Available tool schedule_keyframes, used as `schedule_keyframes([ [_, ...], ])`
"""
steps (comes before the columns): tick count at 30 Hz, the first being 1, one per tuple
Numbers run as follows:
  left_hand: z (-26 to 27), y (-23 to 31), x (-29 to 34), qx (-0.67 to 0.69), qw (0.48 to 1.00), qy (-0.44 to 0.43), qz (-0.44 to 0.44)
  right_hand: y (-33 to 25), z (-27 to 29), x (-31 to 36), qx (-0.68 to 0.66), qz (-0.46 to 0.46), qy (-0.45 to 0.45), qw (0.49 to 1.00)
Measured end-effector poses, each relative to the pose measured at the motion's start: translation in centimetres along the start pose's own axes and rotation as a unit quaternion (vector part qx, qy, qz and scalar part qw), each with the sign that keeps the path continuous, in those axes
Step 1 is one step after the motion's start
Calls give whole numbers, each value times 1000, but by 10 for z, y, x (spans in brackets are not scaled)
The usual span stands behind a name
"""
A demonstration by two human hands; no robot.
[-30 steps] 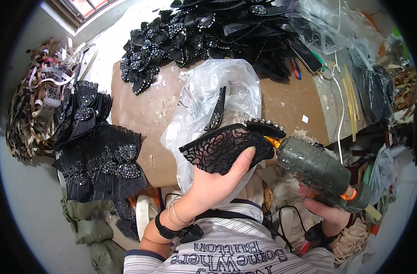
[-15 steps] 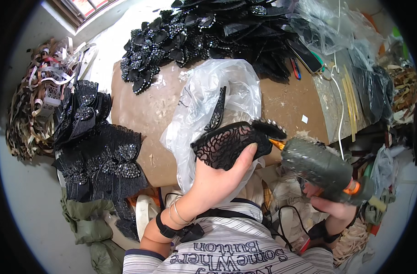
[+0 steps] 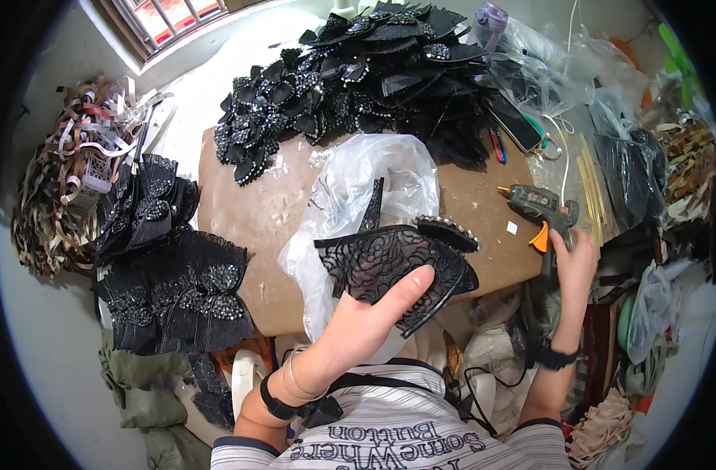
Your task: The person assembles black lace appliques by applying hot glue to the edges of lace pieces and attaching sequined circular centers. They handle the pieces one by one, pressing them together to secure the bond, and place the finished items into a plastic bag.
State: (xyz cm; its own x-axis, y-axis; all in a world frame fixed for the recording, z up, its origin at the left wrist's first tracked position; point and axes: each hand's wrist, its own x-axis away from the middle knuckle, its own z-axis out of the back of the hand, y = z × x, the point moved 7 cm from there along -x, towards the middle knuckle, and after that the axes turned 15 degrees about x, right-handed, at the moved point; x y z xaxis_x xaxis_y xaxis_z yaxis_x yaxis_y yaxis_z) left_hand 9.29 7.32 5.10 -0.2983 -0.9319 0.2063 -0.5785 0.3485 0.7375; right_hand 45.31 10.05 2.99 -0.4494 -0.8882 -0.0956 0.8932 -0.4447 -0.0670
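My left hand (image 3: 374, 317) is closed on a black lace piece (image 3: 389, 262), thumb pressed flat over its near side. A dark oval part edged with beads (image 3: 446, 233) sits along the lace piece's upper right edge. Under it lies a crumpled clear plastic bag (image 3: 409, 160), with a narrow black beaded strip (image 3: 374, 205) on it. At the table's right side, my right hand (image 3: 576, 258) has its fingers round the handle of a dark glue gun (image 3: 537, 202) with an orange trigger. The gun's nozzle points left, apart from the lace.
A large heap of black beaded pieces (image 3: 334, 86) covers the table's back. More black lace pieces (image 3: 178, 290) are stacked at left. A phone (image 3: 515, 124), a small red-and-blue tool (image 3: 497, 146), yellow glue sticks (image 3: 589, 184) and a white cord (image 3: 568, 86) lie at right.
My right hand has moved the glue gun up and away from the lace, to the table's right side. The lace piece has tilted in my left hand, showing more of its surface.
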Motion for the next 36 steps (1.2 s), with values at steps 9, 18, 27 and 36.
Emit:
schedule_keyframes([
  [9, -33, -9, 6, 35, 980, -190, -57, -159, 16, 93, -637, 178, -198, 724],
  [18, -24, -20, 13, -45, 988, -144, 32, -168, 0, 100, -739, 104, -242, 620],
  [27, 10, 57, 12, -240, 970, -39, -32, -150, -33, 75, -725, 13, -237, 647],
  [36, 10, 221, -191, -596, 725, 77, -336, -114, -71, 57, -716, -27, -250, 651],
])
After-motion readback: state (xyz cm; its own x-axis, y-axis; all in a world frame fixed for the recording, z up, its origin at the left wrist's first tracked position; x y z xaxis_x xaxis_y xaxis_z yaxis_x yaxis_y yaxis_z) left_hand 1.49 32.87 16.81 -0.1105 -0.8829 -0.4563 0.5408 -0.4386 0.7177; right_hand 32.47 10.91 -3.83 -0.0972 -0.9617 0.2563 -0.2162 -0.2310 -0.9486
